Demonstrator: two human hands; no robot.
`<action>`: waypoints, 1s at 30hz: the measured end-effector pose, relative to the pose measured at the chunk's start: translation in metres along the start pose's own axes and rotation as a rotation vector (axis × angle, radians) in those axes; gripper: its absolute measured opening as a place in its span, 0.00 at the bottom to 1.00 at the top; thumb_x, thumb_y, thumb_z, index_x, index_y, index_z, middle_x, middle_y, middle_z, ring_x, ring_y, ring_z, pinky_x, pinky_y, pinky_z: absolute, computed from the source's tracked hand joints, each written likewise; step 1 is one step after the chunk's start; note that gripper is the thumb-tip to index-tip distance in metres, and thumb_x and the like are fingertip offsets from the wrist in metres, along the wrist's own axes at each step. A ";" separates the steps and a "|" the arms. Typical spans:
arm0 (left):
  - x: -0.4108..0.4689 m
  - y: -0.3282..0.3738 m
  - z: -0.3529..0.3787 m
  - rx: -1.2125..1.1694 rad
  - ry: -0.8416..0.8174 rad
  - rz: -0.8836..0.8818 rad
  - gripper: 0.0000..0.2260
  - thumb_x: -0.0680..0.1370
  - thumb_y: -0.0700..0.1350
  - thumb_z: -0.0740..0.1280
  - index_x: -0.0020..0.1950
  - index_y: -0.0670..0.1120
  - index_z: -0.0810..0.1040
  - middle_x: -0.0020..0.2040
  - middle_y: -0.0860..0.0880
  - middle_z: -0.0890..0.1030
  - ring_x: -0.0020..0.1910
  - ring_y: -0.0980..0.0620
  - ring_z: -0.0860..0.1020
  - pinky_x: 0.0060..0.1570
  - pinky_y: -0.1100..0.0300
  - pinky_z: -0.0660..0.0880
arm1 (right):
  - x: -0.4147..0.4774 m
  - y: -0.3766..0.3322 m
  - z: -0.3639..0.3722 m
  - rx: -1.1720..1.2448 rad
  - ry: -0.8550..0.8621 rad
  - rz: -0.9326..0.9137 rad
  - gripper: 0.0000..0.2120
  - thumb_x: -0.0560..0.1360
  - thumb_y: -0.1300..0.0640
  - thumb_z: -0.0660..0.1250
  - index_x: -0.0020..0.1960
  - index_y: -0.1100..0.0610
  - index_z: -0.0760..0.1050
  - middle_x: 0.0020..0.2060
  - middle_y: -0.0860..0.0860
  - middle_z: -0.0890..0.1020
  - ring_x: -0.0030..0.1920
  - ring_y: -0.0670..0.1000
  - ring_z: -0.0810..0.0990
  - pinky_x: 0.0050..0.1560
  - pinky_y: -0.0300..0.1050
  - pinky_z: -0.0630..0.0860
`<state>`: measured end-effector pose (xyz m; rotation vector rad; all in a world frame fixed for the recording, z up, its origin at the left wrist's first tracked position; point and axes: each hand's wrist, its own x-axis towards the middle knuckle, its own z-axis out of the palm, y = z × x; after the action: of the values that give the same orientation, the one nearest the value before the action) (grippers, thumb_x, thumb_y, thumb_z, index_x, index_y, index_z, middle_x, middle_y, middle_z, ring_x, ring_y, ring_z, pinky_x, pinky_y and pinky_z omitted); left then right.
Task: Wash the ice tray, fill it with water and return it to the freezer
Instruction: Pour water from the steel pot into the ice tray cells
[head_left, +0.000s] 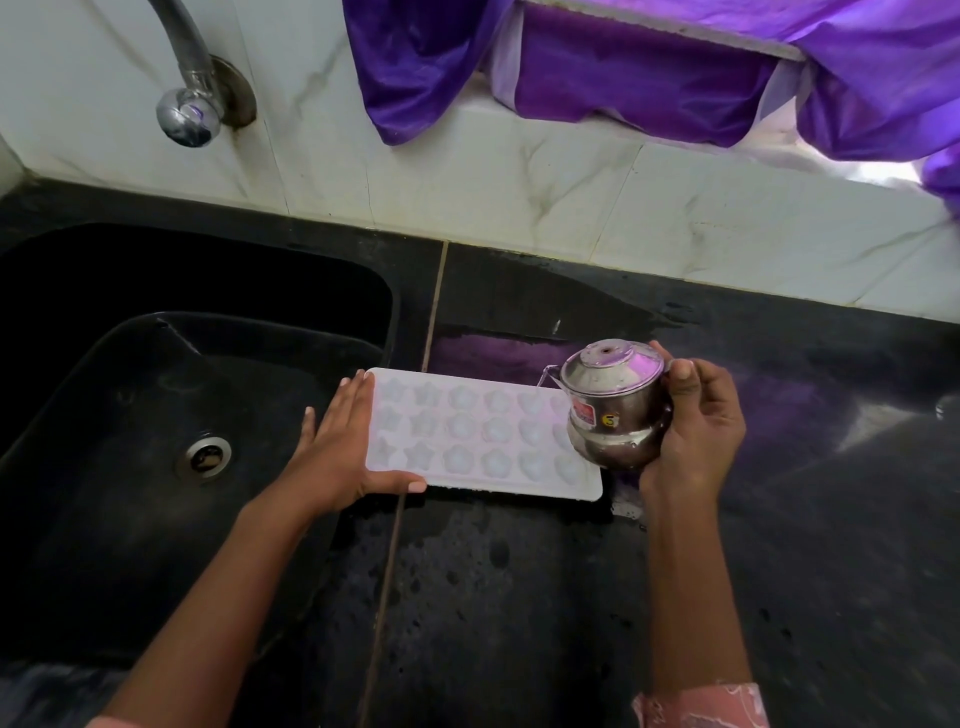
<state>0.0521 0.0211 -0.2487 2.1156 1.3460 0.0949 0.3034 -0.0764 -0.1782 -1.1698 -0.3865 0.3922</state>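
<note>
Your ice tray (467, 436) lies flat on the counter (519, 597) just right of the sink (156, 389), its long axis running left to right between your 2 hands. Your left hand (343, 441) braces the left short end, fingers straight and together. Your right hand (696, 431), fingers curled round the steel pot (613, 405), tips it over the right end, so I judge the pour must work leftward.

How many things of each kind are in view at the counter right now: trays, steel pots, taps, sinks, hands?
ice tray: 1
steel pot: 1
tap: 1
sink: 1
hands: 2, left hand and right hand
Total: 6
</note>
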 end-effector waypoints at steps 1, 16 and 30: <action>0.000 0.000 0.000 0.001 0.000 -0.002 0.58 0.63 0.65 0.71 0.75 0.47 0.32 0.76 0.51 0.35 0.74 0.55 0.35 0.71 0.48 0.34 | 0.000 0.000 0.000 -0.005 -0.001 0.001 0.08 0.75 0.63 0.65 0.38 0.54 0.74 0.37 0.47 0.84 0.50 0.50 0.83 0.51 0.45 0.79; -0.001 0.001 0.000 -0.006 0.000 0.003 0.58 0.64 0.64 0.71 0.75 0.47 0.32 0.76 0.52 0.35 0.74 0.55 0.34 0.69 0.48 0.30 | 0.000 0.003 0.001 0.000 0.022 0.030 0.07 0.75 0.63 0.65 0.39 0.54 0.74 0.42 0.51 0.83 0.51 0.51 0.83 0.52 0.46 0.79; 0.000 -0.003 0.002 0.001 0.014 0.023 0.59 0.61 0.68 0.69 0.75 0.48 0.33 0.77 0.52 0.36 0.74 0.56 0.33 0.66 0.49 0.26 | -0.006 0.009 0.015 0.067 -0.054 0.104 0.02 0.72 0.59 0.67 0.41 0.56 0.74 0.41 0.49 0.84 0.53 0.53 0.82 0.60 0.57 0.75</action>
<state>0.0503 0.0215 -0.2521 2.1356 1.3301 0.1193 0.2896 -0.0640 -0.1822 -1.1189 -0.3577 0.5241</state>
